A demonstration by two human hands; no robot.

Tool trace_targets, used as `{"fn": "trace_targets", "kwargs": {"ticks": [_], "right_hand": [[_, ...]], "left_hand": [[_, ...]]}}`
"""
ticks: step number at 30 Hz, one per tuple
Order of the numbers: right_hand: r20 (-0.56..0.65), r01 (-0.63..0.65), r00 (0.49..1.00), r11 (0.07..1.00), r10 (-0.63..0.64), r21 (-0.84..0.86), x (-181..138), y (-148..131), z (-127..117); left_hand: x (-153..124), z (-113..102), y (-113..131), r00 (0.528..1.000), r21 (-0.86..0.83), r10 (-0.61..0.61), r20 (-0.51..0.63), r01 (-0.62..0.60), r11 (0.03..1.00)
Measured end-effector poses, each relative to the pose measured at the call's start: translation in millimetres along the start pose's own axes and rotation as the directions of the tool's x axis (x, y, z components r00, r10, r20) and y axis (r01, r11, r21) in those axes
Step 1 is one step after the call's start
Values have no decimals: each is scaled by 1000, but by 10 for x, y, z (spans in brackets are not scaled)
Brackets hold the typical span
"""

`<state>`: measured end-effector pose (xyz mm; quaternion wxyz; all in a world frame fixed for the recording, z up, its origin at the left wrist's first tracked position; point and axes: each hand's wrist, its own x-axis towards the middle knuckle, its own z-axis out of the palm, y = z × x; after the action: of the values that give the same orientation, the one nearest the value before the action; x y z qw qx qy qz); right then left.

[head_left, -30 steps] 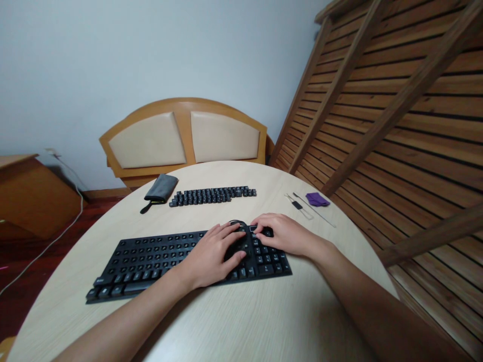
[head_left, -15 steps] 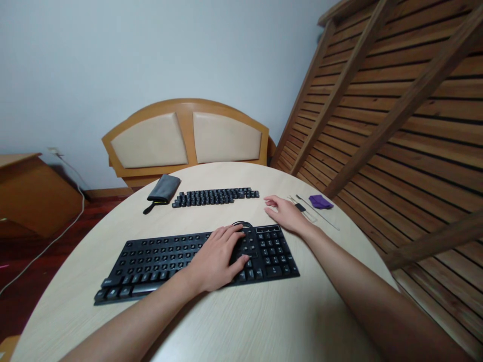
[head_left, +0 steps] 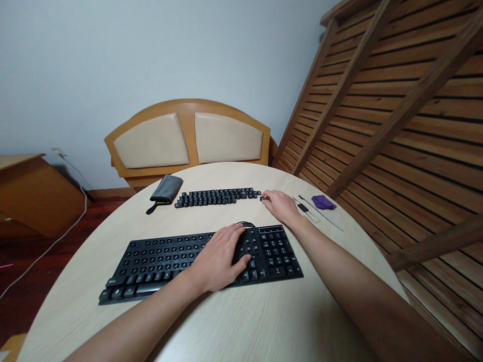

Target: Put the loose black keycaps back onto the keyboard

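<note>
A black keyboard (head_left: 162,254) lies near the front of the round table, many of its keys bare of caps in the upper rows. My left hand (head_left: 217,259) rests flat on it, fingers outstretched and thumb apart, covering part of the middle. Farther back, loose black keycaps (head_left: 209,197) sit in tight rows. At the right end of those rows, my right hand (head_left: 281,205) pinches a single keycap (head_left: 262,198) between thumb and fingertips, low at the tabletop.
Right of my right hand lie a wire puller with a black middle (head_left: 303,207), a thin rod-like tool (head_left: 320,212) and a folded purple cloth (head_left: 323,202). A dark grey pouch (head_left: 167,189) is at the back left. Beyond the table (head_left: 241,322) stands a wooden headboard (head_left: 191,136).
My right hand has moved slightly left and down to the end of the keycap rows, where a keycap now shows at its fingertips. The left hand stays on the keyboard.
</note>
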<state>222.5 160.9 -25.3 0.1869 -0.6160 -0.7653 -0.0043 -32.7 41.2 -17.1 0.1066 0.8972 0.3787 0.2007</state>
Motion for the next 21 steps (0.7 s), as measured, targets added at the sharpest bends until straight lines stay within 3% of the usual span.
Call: {"fn": "trace_targets", "kwargs": {"ticks": [11,13,16,21], "right_hand": [[36,-21,999,990,16,139,-532,-8,-373],[17,53,998,952,-61,302,-630,-74,-472],[40,244,950,816,-310,524,-725,-231,-586],[125,320,874,750,-469,580,-785,-438,-591]], "left_hand": [[-1,3,-5,1000,1,14,-9,-14,1000],[0,11,-12,1000,0,11,-12,-11,1000],[-1,17,-23,1000,-13,15,-14,-15,1000],[-2,1,-22,1000,-24,14,-16,-15,1000]]}}
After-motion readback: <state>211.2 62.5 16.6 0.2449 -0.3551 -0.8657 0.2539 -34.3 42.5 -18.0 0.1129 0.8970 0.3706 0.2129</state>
